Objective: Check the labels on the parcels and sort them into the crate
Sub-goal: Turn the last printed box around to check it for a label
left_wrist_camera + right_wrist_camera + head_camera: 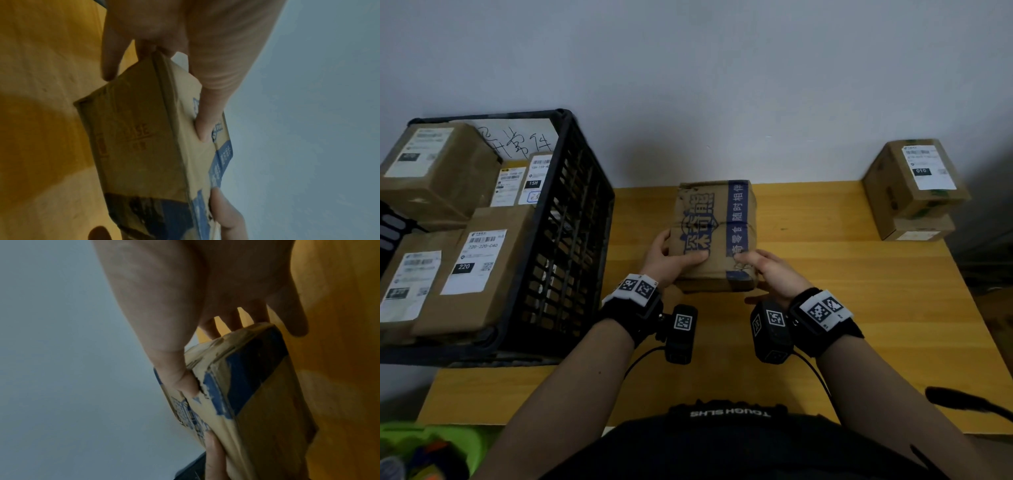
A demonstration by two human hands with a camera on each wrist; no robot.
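Gripping a worn cardboard parcel (714, 236) from both sides, the person holds it over the middle of the yellow wooden table (859, 308); whether its underside touches the tabletop I cannot tell. The left hand (669, 258) clasps the near left corner, thumb (207, 116) pressed flat on the printed top face and the other fingers (110, 53) reaching down the side and beneath. The right hand (770, 270) takes the near right corner the same way, its thumb (180, 378) lying on the torn blue band while the fingers (209, 327) pass under the edge. Blue Chinese lettering covers the parcel's upper face, and a blue stripe runs along its right side. To the left, overhanging the table's edge, stands a black plastic crate (571, 246) already holding several brown parcels with white shipping labels, one marked 220 (474, 260) and another 15H (534, 180). At the far right corner of the table, well apart from the hands, two more labelled parcels (914, 185) sit stacked against the wall.
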